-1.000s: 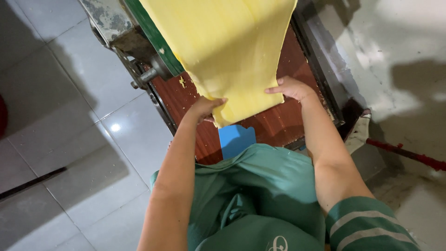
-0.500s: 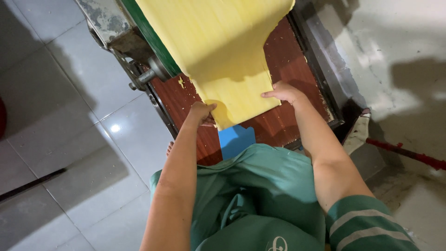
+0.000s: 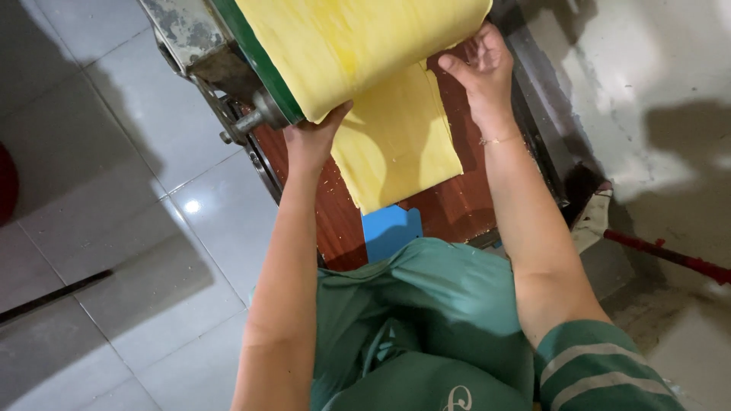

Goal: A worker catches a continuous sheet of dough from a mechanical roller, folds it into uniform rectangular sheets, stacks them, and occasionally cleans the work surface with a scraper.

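Observation:
A wide yellow dough sheet [image 3: 358, 46] hangs over the roller of a metal machine [image 3: 251, 114] and folds down onto a reddish-brown wooden board [image 3: 457, 202]. A lower layer of the sheet [image 3: 400, 144] lies flat on that board. My left hand [image 3: 312, 137] grips the lower left edge of the upper dough layer, fingers curled under it. My right hand [image 3: 476, 65] holds the right edge of the same layer, fingers wrapped on it. Both forearms reach forward from my green clothes [image 3: 426, 327].
A blue stool or block [image 3: 392, 232] sits under the board's near edge. Grey floor tiles [image 3: 129, 228] spread to the left, with a dark rod [image 3: 53, 293] on them. A red-handled tool [image 3: 670, 259] lies on the concrete floor at right.
Both hands have moved up and away from the sheet's free end to the fold near the roller. More dough now lies on the board.

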